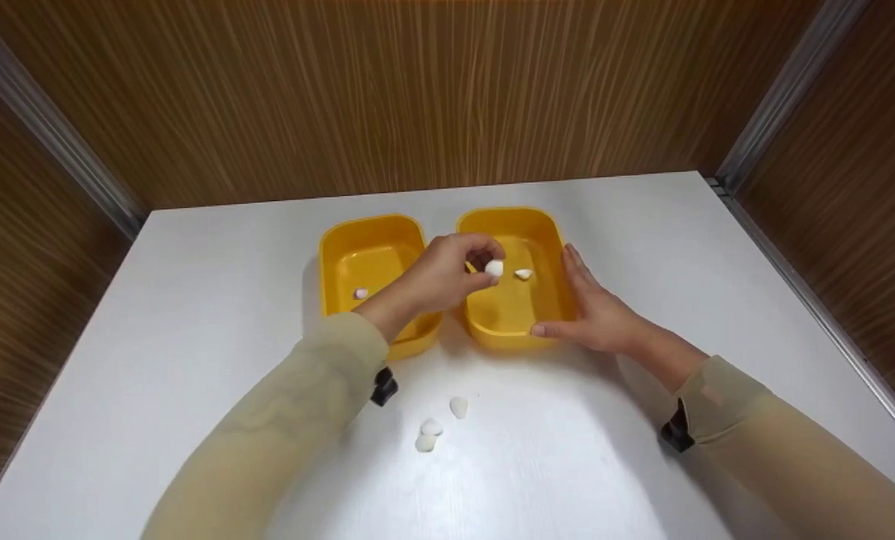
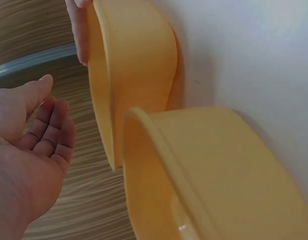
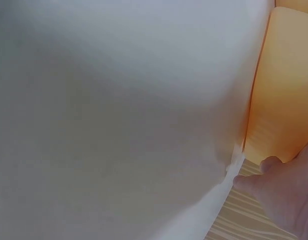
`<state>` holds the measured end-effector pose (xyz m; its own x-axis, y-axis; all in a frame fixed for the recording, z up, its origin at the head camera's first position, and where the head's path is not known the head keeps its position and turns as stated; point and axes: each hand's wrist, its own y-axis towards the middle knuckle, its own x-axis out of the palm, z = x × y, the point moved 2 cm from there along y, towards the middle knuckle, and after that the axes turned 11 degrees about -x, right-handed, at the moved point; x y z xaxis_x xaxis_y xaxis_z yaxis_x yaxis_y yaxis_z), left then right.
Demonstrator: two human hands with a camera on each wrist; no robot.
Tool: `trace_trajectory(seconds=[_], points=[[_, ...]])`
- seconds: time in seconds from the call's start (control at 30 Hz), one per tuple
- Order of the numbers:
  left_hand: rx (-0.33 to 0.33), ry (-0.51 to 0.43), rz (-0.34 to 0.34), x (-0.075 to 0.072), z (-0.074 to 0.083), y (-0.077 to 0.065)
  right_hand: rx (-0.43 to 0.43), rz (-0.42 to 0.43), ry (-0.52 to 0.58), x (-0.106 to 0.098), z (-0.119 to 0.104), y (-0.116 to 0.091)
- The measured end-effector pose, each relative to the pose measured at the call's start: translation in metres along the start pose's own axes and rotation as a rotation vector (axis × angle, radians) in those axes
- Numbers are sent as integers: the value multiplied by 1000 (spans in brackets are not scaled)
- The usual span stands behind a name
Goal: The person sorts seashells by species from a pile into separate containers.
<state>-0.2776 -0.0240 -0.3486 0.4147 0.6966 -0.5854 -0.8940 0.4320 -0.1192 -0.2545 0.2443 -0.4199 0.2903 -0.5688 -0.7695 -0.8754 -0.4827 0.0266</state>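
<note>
My left hand (image 1: 443,274) pinches a small white seashell (image 1: 494,268) between thumb and fingertips, above the right yellow bin (image 1: 518,319). In the left wrist view this left hand (image 2: 36,135) has curled fingers, and the shell is hidden. Inside the right bin lies another white shell (image 1: 523,274). My right hand (image 1: 605,319) rests along that bin's right wall with straight fingers, its thumb at the front rim. The left yellow bin (image 1: 331,259) stands beside it, partly covered by my left arm, and has a small pale shell (image 1: 361,293) inside.
Several pale shells lie on the white table (image 1: 530,465) in front of the bins, among them a single one (image 1: 458,407) and a touching pair (image 1: 427,442). A wood-grain panel (image 1: 432,97) rises behind the table, with more panels at both sides.
</note>
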Motion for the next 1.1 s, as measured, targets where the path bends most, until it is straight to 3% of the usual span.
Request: trace_trajectory(seconds=[0.27,0.6,0.77,0.9,1.1], points=[[-1,-5,13,13,-13,29,-14,5,-7,2,1,0],[-18,16,49,21,-16,44,-32,6,-5,1,1,0],[-14,-18,117,17,-15,38,-27,-2,-11,2,0,1],[0,-68,172,10,-9,26,-29,0,-9,1,0,1],[38,-83,151,1,5,-6,-19,-8,-9,-1,0,0]])
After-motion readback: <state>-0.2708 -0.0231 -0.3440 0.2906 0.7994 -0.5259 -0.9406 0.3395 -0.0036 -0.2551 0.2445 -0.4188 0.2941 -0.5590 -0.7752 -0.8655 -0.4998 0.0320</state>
